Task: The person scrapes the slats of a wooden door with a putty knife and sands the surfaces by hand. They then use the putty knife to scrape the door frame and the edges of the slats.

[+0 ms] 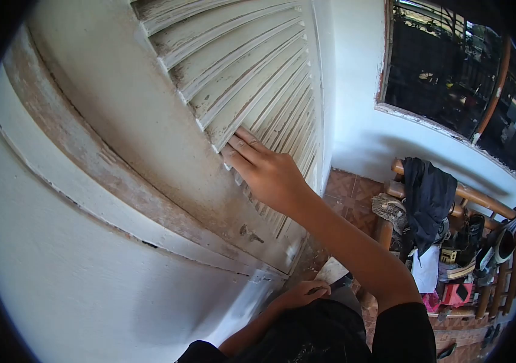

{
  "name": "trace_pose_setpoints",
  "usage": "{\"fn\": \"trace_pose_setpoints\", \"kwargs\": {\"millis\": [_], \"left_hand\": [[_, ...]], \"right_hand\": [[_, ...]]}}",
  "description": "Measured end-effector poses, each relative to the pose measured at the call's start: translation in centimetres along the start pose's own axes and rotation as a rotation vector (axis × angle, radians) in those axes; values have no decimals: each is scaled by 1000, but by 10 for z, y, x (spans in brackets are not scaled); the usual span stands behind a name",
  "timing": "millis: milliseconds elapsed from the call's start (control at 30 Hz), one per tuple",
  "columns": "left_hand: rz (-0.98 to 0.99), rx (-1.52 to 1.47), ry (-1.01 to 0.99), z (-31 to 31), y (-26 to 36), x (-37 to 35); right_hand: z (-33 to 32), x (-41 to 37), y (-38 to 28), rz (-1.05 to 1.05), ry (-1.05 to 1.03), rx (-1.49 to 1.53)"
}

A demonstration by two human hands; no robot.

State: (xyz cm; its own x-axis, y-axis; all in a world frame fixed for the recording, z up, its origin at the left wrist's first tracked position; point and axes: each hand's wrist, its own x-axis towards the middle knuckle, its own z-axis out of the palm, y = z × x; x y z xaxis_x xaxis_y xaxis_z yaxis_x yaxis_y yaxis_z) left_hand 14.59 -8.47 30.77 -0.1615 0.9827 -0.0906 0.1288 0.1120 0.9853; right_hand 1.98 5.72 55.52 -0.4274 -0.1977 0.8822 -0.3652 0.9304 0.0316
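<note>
A cream louvered door [143, 115] with worn, partly bare slats [234, 78] fills the upper left. My right hand [261, 163] reaches up to the slats' left ends, its fingers pressed together with the tips between two slats; anything under them is hidden. Lower down, close to my body, my left hand [305, 293] is closed with its fingers curled. Just beyond those fingers is a flat pale piece [332, 270]; whether the hand grips it is unclear. A small metal fitting [252, 235] sits on the door's edge.
At the right, a bamboo bench [488, 202] carries a dark cloth [427, 196], a red box [456, 294], papers and several other items. Behind it are a white-blue wall [358, 85] and a window [445, 66]. Brown patterned tiles [349, 193] cover the floor.
</note>
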Motion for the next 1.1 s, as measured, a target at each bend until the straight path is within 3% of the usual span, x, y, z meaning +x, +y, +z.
{"fn": "trace_pose_setpoints", "kwargs": {"millis": [233,433,567,600,767,867,967,1100], "left_hand": [[-14,18,95,-8,6,1],[-63,-10,219,-27,-4,5],[-166,-32,356,-42,-7,17],[-187,-7,419,-45,-10,24],[-276,-57,519,-74,-11,111],[-283,-66,514,-87,6,161],[-227,-82,545,-96,26,206],[-235,-132,563,-101,43,244]], "right_hand": [[13,3,40,-119,41,318],[43,3,82,-243,83,400],[53,2,155,-145,77,233],[55,5,177,-119,115,308],[70,18,295,-111,34,271],[84,20,353,51,-21,248],[95,19,336,67,147,294],[85,19,342,-74,35,408]]}}
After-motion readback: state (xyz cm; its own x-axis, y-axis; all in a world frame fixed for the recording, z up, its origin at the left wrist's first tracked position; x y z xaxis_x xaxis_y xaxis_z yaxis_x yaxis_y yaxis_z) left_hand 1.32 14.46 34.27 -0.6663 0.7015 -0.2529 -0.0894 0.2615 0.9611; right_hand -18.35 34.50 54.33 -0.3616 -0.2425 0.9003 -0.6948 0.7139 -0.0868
